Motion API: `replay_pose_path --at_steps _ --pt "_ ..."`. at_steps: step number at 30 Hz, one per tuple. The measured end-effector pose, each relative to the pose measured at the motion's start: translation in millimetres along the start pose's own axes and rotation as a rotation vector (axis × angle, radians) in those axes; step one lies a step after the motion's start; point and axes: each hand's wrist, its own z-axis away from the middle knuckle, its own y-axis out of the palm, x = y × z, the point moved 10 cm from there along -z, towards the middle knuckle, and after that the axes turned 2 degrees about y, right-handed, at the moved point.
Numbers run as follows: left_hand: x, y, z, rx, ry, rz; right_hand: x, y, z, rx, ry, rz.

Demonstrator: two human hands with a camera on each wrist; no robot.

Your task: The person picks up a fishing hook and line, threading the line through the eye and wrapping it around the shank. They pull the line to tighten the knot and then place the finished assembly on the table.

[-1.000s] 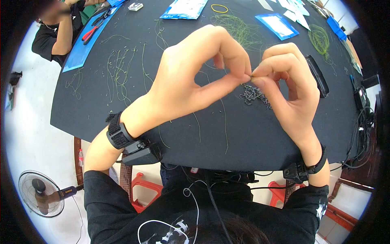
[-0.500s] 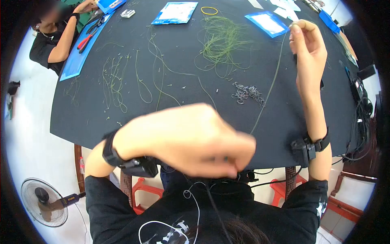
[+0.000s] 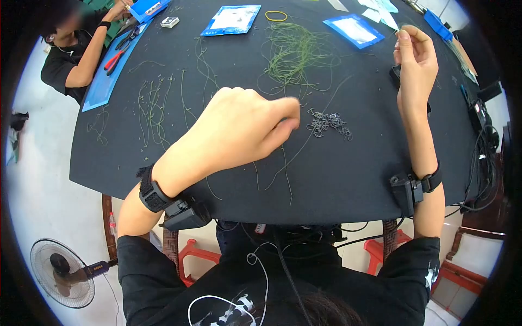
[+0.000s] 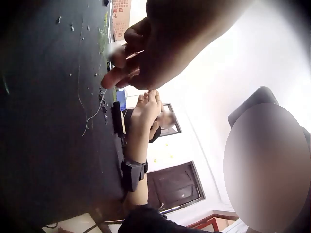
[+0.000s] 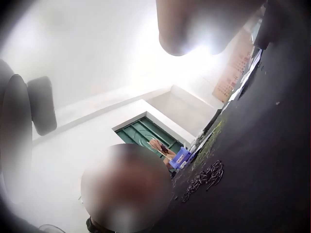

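Raised over the table's right side, my right hand (image 3: pixel 416 62) pinches with thumb and forefinger at the spot where the line's end was; the tips are small and pale in the head view. My left hand (image 3: pixel 244 122) is over the middle of the table with fingers curled and thumb close to the forefinger. Whether it holds anything I cannot tell. A thin fishing line (image 3: pixel 312 136) runs slantwise past its fingertips. Small dark metal hooks (image 3: pixel 329 125) lie in a heap just right of that hand. Beyond them is a loose green coil of line (image 3: pixel 293 54).
Several cut lines (image 3: pixel 155 111) lie on the black table (image 3: pixel 348 179) at left. Blue-white packets (image 3: pixel 231 20), a yellow ring (image 3: pixel 276 16) and red-handled pliers (image 3: pixel 114 60) are farther back. Another person (image 3: pixel 76 60) sits at the upper left.
Both hands met at first, then drew apart along a taut line. Since then my left hand has moved up and away from the table's front edge, and the line has gone slack.
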Motion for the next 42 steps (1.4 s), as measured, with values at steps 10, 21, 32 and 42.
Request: replay_pose_path --at_steps 10,21,32,42 --pt "-26.8 5.8 1.7 -0.089 0.220 -0.190 -4.0 -0.2 -2.6 0.022 0.013 0.027" --pt "-25.0 -10.0 0.6 -0.191 0.207 -0.103 1.2 10.0 2.6 0.082 0.049 0.060" --pt "-21.5 7.4 -1.2 -0.090 0.195 -0.141 -3.9 16.2 3.2 0.153 0.036 0.051" --pt "34.6 -28.1 -2.8 -0.468 -0.136 0.435 50.0 65.5 46.6 0.566 -0.045 0.032"
